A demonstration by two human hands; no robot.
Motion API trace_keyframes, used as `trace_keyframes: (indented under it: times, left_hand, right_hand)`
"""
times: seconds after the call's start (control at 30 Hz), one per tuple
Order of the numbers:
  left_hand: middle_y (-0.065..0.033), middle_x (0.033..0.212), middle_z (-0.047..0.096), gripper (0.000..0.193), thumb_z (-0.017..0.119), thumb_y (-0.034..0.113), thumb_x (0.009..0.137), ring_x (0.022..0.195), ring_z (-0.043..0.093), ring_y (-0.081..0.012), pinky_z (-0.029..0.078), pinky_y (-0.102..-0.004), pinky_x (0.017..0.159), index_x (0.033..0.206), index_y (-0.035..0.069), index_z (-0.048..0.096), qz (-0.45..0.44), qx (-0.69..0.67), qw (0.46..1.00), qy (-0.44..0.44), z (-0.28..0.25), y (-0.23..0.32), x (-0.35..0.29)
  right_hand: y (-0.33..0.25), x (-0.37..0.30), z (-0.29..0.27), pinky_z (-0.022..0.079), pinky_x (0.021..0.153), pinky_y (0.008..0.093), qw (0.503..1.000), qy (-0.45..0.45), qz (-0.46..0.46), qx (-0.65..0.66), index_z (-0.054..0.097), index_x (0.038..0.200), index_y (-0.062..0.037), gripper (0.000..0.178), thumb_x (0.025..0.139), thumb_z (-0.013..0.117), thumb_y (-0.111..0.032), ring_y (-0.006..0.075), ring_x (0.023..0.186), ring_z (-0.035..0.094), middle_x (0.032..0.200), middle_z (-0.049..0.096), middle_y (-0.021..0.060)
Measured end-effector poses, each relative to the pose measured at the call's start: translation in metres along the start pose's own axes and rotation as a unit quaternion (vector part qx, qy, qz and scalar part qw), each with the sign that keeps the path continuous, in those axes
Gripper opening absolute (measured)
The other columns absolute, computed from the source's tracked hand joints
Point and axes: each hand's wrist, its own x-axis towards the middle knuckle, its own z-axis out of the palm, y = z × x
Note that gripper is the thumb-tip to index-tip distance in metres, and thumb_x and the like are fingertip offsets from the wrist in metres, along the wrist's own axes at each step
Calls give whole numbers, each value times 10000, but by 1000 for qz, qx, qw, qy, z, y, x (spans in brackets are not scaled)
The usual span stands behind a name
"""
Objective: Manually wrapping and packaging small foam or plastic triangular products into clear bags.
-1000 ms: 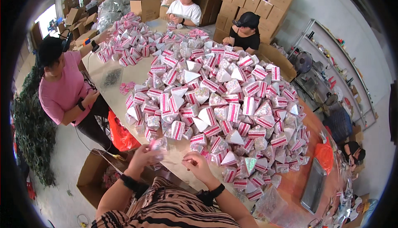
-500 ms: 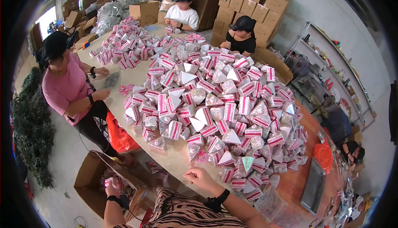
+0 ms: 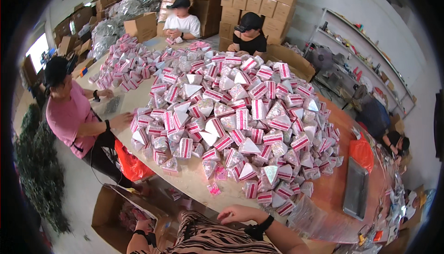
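Observation:
At the lower left, my left hand (image 3: 144,226) is lowered at the side of an open cardboard box (image 3: 102,217) holding pink and white pieces. Its fingers are small and partly hidden, so whether they hold anything is unclear. My right hand (image 3: 235,214) hovers by the near table edge, fingers loosely stretched, with nothing visible in it. A small pink packet (image 3: 213,189) lies on the table just beyond it. Farther on spreads a big heap of clear-wrapped wedge-shaped boxes (image 3: 243,117), pink and white striped like cake slices.
A person in pink (image 3: 69,117) stands at the left; two others (image 3: 182,20) (image 3: 249,36) sit on the far side. A grey tray (image 3: 355,194) and a red bag (image 3: 360,154) lie at the right. An orange-red bag (image 3: 132,161) hangs below the left table edge.
The pink and white piece in my left hand no longer shows there. My right hand has drawn back, and a pink packet now shows on the table. The person in pink reaches toward the heap.

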Motion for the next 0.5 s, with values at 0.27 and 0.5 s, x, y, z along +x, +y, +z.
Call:
trace_keyframes:
  times: [0.27,0.5]
  left_hand:
    - [-107,848,604,383,672,283,761,711,635,-261,552,-370,585,1031,18,613,101,238,963,-79,-9,115,-3]
    - [-86,889,578,263,533,301,867,646,581,-272,534,-470,595,1056,118,534,97,412,889,-177,-7,265,65]
  right_hand:
    - [79,-46,46,397,959,309,985,8,59,163,481,1286,-32,527,866,630,-314,185,1132,504,1208,556,106]
    - [125,-48,132,427,884,290,941,181,110,262,518,1249,-27,509,846,636,-316,164,1023,535,1144,599,86]
